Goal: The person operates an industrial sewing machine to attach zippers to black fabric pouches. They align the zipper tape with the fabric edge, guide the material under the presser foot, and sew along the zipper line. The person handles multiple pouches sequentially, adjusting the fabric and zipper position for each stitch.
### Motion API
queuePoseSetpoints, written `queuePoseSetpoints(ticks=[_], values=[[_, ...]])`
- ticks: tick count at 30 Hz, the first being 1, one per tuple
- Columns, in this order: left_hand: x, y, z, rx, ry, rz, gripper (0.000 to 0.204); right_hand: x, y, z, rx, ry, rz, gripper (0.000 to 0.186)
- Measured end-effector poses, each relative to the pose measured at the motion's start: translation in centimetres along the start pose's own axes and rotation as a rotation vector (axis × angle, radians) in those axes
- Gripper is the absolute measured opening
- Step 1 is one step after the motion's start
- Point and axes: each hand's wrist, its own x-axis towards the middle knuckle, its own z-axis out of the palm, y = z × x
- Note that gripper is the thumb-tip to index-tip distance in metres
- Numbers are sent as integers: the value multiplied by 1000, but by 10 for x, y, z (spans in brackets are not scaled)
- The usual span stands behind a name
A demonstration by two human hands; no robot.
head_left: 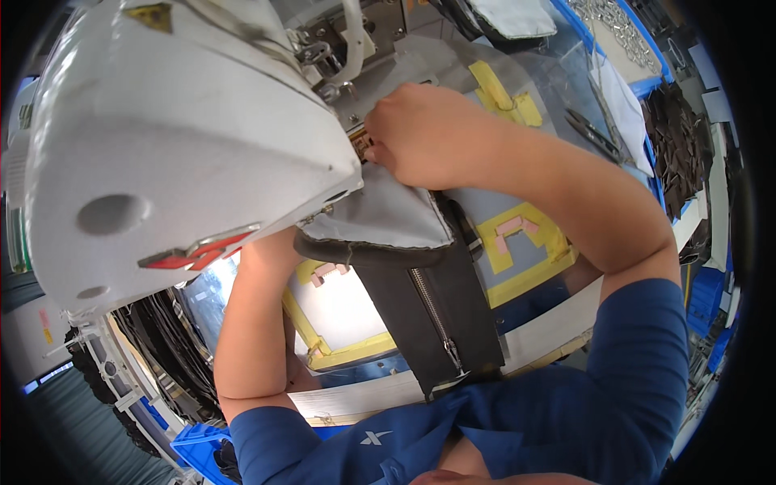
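My right hand (416, 133) is curled at a small metal plate (361, 144) below the fittings of the white machine head (182, 133), at the top edge of a grey-lined black piece (380, 210); what its fingers grip is unclear. My left hand (275, 246) goes under the machine head, its fingers hidden. A black strip with a silver zipper (436, 319) hangs from the work toward my body, over a worktable (529, 291) marked with yellow tape and small pink blocks.
A pair of scissors (594, 137) lies at the right, near a blue tray (614, 40) of small metal parts and piled dark pieces (679, 141). Black lined pieces (497, 18) lie at the back. Stacked black material (162, 347) and a blue bin (198, 444) are at lower left.
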Motion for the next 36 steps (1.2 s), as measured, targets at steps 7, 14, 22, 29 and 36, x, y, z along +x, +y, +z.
queuePoseSetpoints(ticks=[7, 14, 22, 29, 36], values=[[-8, 105, -46, 406, -222, -275, 36, -2, 6, -11, 68, -57, -8, 27], [-26, 153, -58, 258, -79, 187, 52, -2, 18, 0, -16, 42, -135, 29], [-13, 127, -25, 101, -231, 334, 63, -9, 9, 3, -94, 181, -216, 26], [-14, 128, -25, 210, -387, 279, 68, -12, -3, -3, -216, 117, -244, 17], [-17, 130, -28, 270, -410, 268, 55, -11, -3, 15, -232, 143, -141, 20]])
